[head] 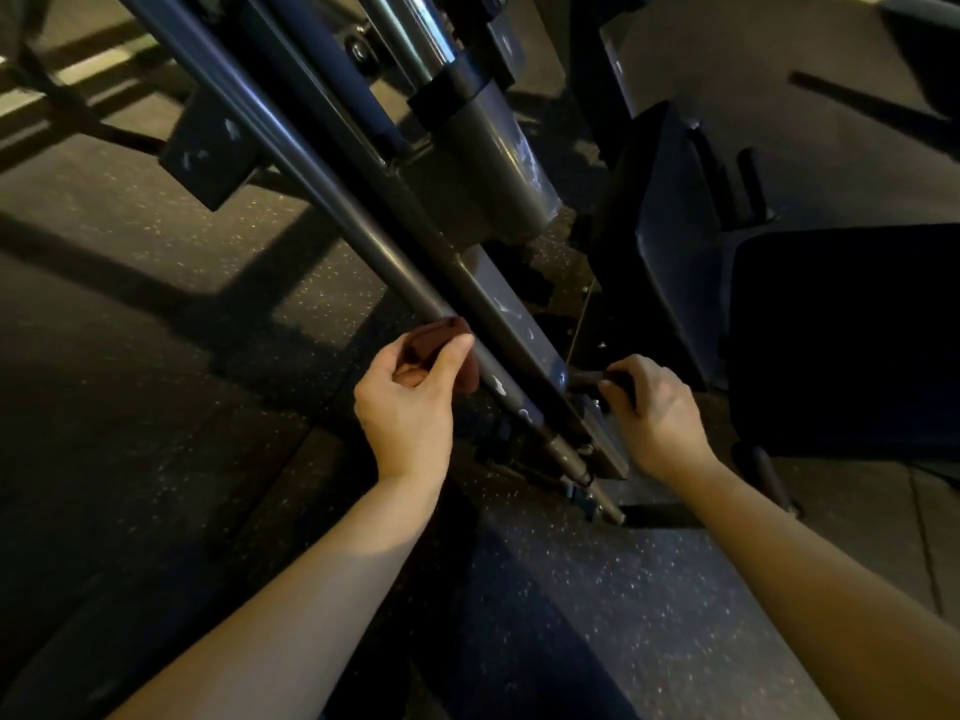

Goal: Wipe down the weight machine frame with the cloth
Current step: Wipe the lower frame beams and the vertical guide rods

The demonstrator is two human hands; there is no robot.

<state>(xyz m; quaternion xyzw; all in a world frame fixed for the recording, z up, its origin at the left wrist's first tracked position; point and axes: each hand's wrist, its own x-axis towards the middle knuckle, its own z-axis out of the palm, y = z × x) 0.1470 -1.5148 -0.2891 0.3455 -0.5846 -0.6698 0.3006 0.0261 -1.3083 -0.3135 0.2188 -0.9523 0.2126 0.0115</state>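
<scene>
The left hand (410,402) pinches a bunched dark red cloth (436,337) between thumb and fingers, pressed against the slanted frame tube (353,220), which runs from 11 o'clock down to 5 o'clock. The right hand (654,407) is clenched round a short dark handle (618,379) at 3 o'clock of the cloth, likely for bracing. To wipe well, wrap the cloth round the tube and stroke along it, covering the scuffed lower end near the speckled floor (156,304).
</scene>
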